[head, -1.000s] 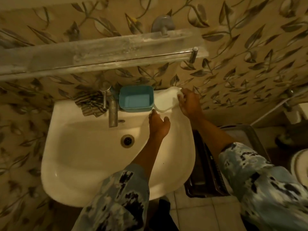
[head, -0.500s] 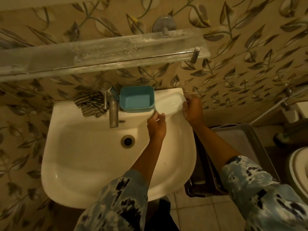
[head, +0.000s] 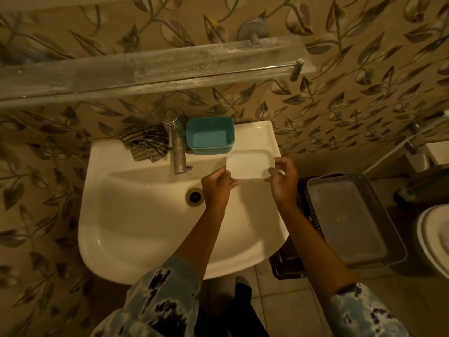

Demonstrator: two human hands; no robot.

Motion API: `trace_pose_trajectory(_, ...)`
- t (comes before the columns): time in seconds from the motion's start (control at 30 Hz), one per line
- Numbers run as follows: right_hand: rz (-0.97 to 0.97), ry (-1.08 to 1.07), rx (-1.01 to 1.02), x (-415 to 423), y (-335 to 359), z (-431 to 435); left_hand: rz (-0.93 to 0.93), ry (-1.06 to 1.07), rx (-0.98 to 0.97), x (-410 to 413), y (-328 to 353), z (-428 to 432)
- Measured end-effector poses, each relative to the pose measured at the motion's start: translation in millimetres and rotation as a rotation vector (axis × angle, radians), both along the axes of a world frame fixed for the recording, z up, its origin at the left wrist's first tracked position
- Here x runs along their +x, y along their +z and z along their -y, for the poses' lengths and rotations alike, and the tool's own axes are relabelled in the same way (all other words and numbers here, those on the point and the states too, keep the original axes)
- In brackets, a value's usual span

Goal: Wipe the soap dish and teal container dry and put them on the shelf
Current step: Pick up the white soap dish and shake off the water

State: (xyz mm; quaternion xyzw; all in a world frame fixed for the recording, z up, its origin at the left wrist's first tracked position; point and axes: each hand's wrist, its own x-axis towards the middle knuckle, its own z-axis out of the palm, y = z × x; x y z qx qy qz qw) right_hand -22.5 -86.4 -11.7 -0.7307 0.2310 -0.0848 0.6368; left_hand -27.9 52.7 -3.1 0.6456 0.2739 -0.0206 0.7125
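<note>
**A:** Both hands are on the white soap dish (head: 250, 164). The left hand (head: 217, 184) pinches its near-left corner between thumb and fingers. The right hand (head: 283, 183) has its fingers curled round the right end.

**B:** Is the dish lifted, or is it sitting on the basin?

**A:** From here I can't tell. It is hollow side up over the back right part of the white washbasin (head: 145, 227), about level.

**B:** And the teal container (head: 210, 136)?

**A:** It is at about eleven o'clock from the dish, just beside it. It stands upright on the basin's back ledge with nothing in it, and no hand is on it.

**B:** What is to its left?

**A:** The metal tap (head: 178, 154) stands right against the container's nine o'clock side. A striped cloth (head: 145, 144) lies crumpled on the ledge beyond the tap, further towards nine. The drain (head: 194, 196) is at about eight o'clock from the dish, close to the left wrist.

**B:** And the shelf?

**A:** The glass shelf (head: 158, 66) is at twelve o'clock, up on the leaf-patterned wall (head: 352, 93). It has a thin metal rail along its front and nothing on the stretch I can see.

**B:** Anything on the floor?

**A:** A grey perforated basket (head: 352, 215) sits at four o'clock from the dish, just beside the basin. Past it, something white and rounded (head: 435, 239) is cut off at the edge. Both sleeves are mottled blue and pushed up the forearms.
</note>
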Motion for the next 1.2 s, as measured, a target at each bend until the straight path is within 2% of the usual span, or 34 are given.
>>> trace_pose_trajectory(0.13, -0.084, 0.012, 0.239, -16.5, 3.9, -25.2, -0.038, -0.002, 0.006, -13.0, 3.9, -21.6)
trace_pose_trajectory(0.27, -0.159, 0.174, 0.491, -28.4, 4.8, -41.6, -0.080, -0.019, 0.014, -24.4, 6.1, -43.2)
trace_pose_trajectory(0.37, -0.213, 0.279, 0.621, -33.9, 4.8, -47.8, -0.052, -0.049, 0.014, -32.3, 5.2, -59.8)
trace_pose_trajectory(0.5, -0.274, 0.315, 0.784, -40.4, 5.4, -52.7, -0.034, -0.066, 0.007, -40.8, 2.2, -77.4)
trace_pose_trajectory(0.7, -0.238, 0.342, 0.644, -42.9, 9.9, -61.4, -0.071, -0.099, -0.006, -44.4, 1.1, -92.0)
trace_pose_trajectory(0.97, -0.105, 0.310, 0.383, -35.4, 17.7, -64.6, -0.147, 0.026, 0.025, -50.5, -2.4, -134.1)
trace_pose_trajectory(1.2, 0.033, 0.364, 0.174, -27.6, 36.0, -69.6, -0.188, 0.082, 0.080, -52.9, -3.3, -156.2)
